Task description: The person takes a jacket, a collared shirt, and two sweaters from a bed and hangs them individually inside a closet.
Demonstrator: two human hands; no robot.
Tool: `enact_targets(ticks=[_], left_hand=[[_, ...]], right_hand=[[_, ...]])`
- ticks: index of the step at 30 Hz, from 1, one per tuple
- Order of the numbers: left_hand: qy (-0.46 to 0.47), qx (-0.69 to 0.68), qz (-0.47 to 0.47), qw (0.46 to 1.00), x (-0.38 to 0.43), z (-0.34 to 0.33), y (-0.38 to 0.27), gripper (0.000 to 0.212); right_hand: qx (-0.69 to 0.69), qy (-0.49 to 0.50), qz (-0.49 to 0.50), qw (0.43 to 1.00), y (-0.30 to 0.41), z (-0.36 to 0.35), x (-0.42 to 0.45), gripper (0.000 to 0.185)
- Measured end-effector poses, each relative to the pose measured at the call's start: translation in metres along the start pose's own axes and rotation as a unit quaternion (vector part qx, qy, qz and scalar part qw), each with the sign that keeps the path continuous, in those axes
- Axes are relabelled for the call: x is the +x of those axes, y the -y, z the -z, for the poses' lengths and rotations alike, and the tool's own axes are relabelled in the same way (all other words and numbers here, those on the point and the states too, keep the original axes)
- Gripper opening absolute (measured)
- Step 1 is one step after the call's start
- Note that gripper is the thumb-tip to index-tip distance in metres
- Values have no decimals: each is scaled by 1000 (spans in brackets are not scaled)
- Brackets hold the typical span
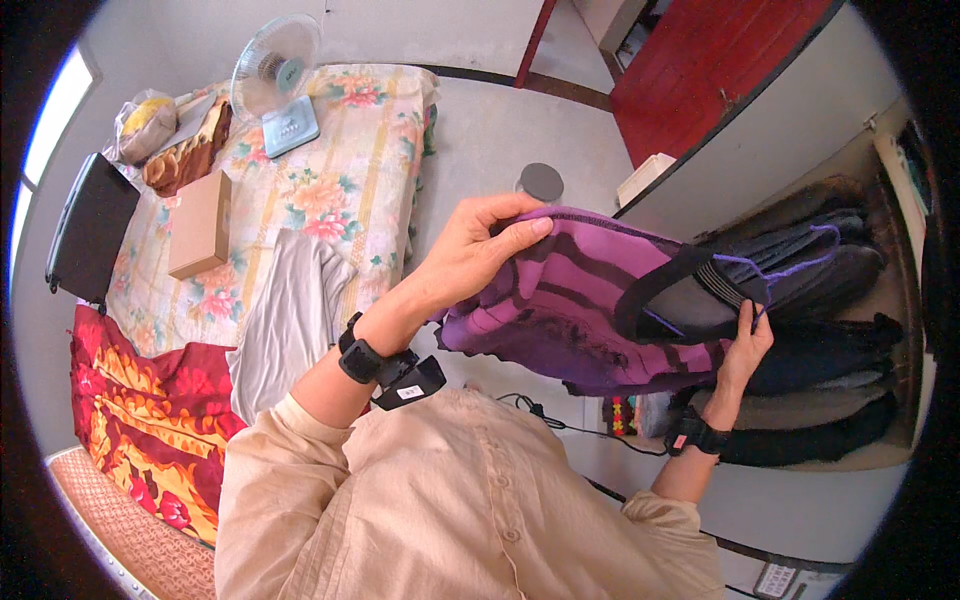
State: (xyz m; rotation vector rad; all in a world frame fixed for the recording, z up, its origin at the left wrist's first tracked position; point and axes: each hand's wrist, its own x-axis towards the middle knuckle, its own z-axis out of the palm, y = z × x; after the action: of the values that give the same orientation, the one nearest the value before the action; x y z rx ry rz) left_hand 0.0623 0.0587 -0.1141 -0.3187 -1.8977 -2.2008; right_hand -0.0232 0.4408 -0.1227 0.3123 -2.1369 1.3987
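A purple garment with dark stripes and a black-edged neckline (600,300) hangs between my two hands. My left hand (487,244) pinches its dark-seamed edge between thumb and fingers. At the neckline, my right hand (746,341) grips the black collar band. A purple hanger (739,262) passes through the neck opening, with its hook pointing right, towards the wardrobe. Much of the hanger is hidden by the cloth. Each of my wrists wears a black strapped device.
On the left, a flowered bed (322,187) bears a grey garment (281,307), a cardboard box (201,225), a fan (281,75) and a red patterned cloth (165,405). Dark clothes (817,375) fill the open wardrobe at right. A round dark-topped stool (541,182) stands beyond the garment.
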Motion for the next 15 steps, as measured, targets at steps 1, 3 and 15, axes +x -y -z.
enact_targets(ticks=[1, 3, 15], left_hand=[[2, -4, 6, 1000, -2, -1, 2, 20], [5, -10, 19, 1000, -4, -1, 7, 19], [19, -67, 74, 995, -26, -15, 35, 11]], right_hand=[[4, 0, 18, 1000, -3, -1, -1, 17], [4, 3, -12, 1000, -8, -2, -2, 16], [27, 162, -21, 986, 15, -30, -32, 16]])
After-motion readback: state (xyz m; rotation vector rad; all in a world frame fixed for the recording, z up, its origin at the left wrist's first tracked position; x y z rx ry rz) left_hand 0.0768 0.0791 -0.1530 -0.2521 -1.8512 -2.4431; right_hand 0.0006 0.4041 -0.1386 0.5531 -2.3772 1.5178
